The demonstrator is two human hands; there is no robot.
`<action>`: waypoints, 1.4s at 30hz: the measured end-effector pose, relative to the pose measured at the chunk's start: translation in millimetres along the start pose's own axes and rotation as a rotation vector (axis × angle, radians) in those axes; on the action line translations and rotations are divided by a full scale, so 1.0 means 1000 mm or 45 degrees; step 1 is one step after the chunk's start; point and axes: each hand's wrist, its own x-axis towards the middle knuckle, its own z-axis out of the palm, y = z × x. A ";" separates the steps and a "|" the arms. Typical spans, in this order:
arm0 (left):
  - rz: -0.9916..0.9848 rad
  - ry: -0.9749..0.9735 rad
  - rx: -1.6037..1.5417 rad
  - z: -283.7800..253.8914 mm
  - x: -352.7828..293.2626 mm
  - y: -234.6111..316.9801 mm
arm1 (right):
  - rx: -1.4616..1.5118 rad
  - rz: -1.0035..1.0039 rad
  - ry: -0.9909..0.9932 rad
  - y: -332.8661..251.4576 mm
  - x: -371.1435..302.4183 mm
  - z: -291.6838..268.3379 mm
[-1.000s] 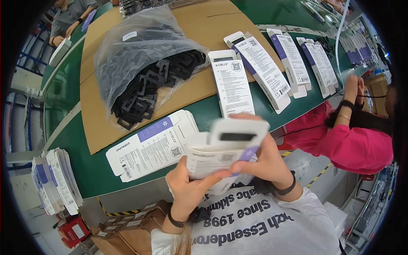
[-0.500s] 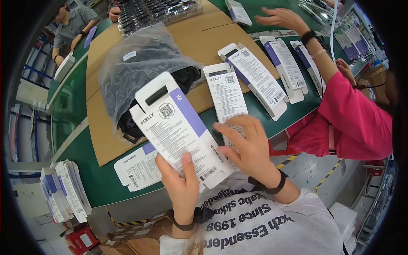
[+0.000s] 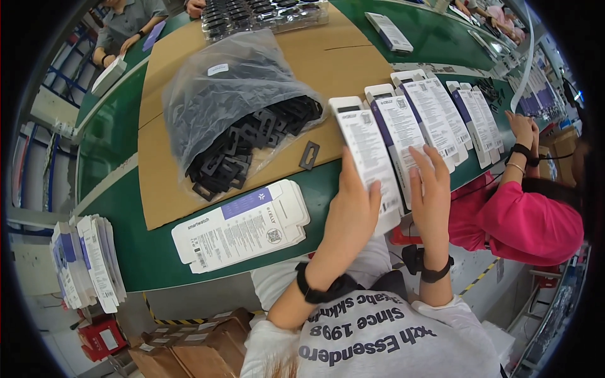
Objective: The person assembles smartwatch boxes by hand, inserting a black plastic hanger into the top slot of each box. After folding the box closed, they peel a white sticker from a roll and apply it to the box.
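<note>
A slim white-and-purple carton [image 3: 370, 164] with a black insert at its top end is gripped in my left hand [image 3: 353, 214], thumb on its printed face. It is tilted over the green table's near edge. My right hand [image 3: 430, 195] is to its right, fingers apart, fingertips over the neighbouring carton [image 3: 398, 129]; whether they press on it I cannot tell. Left of my hands lies a flat carton stack [image 3: 242, 223]. Beyond it, a grey plastic bag [image 3: 220, 94] spills black rectangular frames [image 3: 271, 129] onto cardboard. A single black frame [image 3: 309, 155] lies apart from them.
More filled cartons [image 3: 435, 113] stand in a row to the right, beside a co-worker in a pink top [image 3: 523, 220]. Clear trays of black parts [image 3: 265, 17] sit at the far edge of the cardboard [image 3: 340, 50]. Stacked cartons [image 3: 101, 261] are at the lower left.
My left hand has carried the carton rightward to the row of cartons. My right hand has moved right too. The co-worker's arm has come down and back. The flat stack is now uncovered.
</note>
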 end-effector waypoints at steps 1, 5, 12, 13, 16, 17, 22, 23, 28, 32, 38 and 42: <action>0.070 0.069 0.055 0.008 0.008 -0.013 | 0.014 -0.018 -0.010 -0.006 0.001 0.002; 0.182 0.138 0.185 0.006 0.008 -0.022 | 0.220 -0.180 0.034 -0.044 -0.004 0.003; 0.246 -0.226 0.956 -0.147 -0.053 -0.011 | 0.192 -0.549 -0.412 -0.097 0.051 0.039; 0.162 -0.267 1.063 -0.164 -0.060 -0.009 | 0.039 -0.687 -0.444 -0.103 0.063 0.044; 0.058 -0.216 1.082 -0.189 -0.064 -0.016 | -0.249 -0.950 -0.513 -0.097 0.087 0.076; 0.023 -0.208 1.120 -0.196 -0.065 -0.018 | -0.245 -0.964 -0.516 -0.097 0.091 0.077; -0.032 -0.199 1.101 -0.206 -0.061 -0.027 | -0.158 -1.033 -0.496 -0.093 0.093 0.068; 0.034 -0.163 1.099 -0.207 -0.061 -0.028 | -0.154 -0.980 -0.440 -0.094 0.091 0.062; 0.240 0.129 0.848 -0.201 -0.069 -0.029 | 0.669 -0.470 -0.458 -0.118 0.068 0.020; 0.409 0.362 0.864 -0.187 -0.075 -0.005 | 1.235 -0.133 -0.509 -0.125 0.056 -0.009; 0.319 0.346 0.780 -0.176 -0.092 0.006 | 1.600 -0.011 -0.643 -0.117 0.053 -0.011; 0.336 0.304 0.805 -0.171 -0.094 0.018 | 1.594 0.267 -0.977 -0.118 0.052 -0.018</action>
